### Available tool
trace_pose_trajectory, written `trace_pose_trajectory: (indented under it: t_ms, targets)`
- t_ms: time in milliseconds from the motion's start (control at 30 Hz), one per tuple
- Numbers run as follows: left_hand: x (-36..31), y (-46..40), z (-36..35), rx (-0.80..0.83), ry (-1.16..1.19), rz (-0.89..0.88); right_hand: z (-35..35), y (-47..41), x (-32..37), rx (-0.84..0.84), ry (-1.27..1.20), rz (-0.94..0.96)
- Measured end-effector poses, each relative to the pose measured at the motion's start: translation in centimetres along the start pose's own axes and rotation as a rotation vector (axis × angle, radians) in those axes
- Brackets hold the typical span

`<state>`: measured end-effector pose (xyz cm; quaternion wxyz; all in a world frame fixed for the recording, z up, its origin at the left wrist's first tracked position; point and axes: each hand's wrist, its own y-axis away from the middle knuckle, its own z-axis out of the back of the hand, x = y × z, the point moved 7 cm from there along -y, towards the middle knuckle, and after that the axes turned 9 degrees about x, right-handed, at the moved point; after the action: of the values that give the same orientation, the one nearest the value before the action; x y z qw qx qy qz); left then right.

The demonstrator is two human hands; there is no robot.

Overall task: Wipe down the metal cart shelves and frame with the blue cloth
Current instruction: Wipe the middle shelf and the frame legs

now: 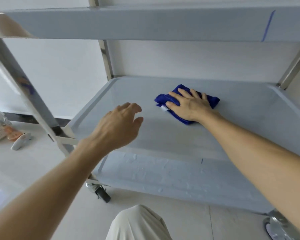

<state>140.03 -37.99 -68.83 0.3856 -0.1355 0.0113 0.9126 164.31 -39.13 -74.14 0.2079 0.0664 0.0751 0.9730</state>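
A knee (138, 222) is nearest. The right hand (190, 104) presses flat on the blue cloth (164, 99) on the shelf (180, 135); the left hand (118, 127) hovers released. The folded cloth may bunch and miss corners.

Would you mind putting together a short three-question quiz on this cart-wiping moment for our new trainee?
1. True or false: the right hand lies flat on the blue cloth.
2. Which shelf does the cloth rest on? A) the top shelf B) the middle shelf C) the bottom shelf
3. Fill in: the left hand hovers above the shelf and holds ____.

Key
1. True: the palm and spread fingers press the folded cloth down.
2. B: the top shelf is overhead and the bottom one shows below the front edge.
3. Nothing: its fingers are loosely curled and empty.
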Motion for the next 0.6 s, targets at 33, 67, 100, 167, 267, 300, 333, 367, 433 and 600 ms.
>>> trace_pose_trajectory:
  t_ms: [33, 67, 100, 167, 267, 300, 333, 367, 433, 600]
  targets:
    - [-0.8, -0.6, -1.2, -0.001, 0.020, -0.004, -0.1, 0.1, 0.4, 0.002, -0.008, -0.004]
    - [-1.2, -1.1, -2.4, -0.005, 0.030, 0.006, -0.2, 0.5, 0.7, 0.005, -0.018, 0.007]
    - [-1.4, -1.5, -3.3, -0.012, 0.032, 0.021, -0.3, 1.0, 1.1, 0.003, -0.025, 0.036]
    - [-1.3, -2.3, -4.5, -0.019, 0.000, 0.024, -0.5, 3.0, 1.4, -0.002, -0.015, 0.129]
    - [-0.7, -3.2, -6.1, 0.116, -0.067, 0.039, -1.2, 7.8, 0.3, 0.017, 0.033, 0.298]
    - [-0.4, -3.5, -6.7, 0.182, -0.065, 0.067, -1.4, 9.6, -0.7, 0.012, 0.050, 0.353]
    - [-0.2, -3.7, -7.1, 0.227, -0.062, 0.088, -1.5, 11.5, -1.9, 0.005, 0.060, 0.401]
    - [-0.1, -3.9, -7.3, 0.246, -0.060, 0.097, -1.5, 13.0, -3.4, 0.009, 0.061, 0.434]
    - [-0.3, -3.9, -7.4, 0.252, -0.051, 0.099, -1.1, 14.9, -6.8, 0.042, 0.055, 0.446]
    - [-0.4, -3.7, -7.3, 0.252, -0.060, 0.111, 0.9, 10.5, -13.7, 0.043, 0.016, 0.184]
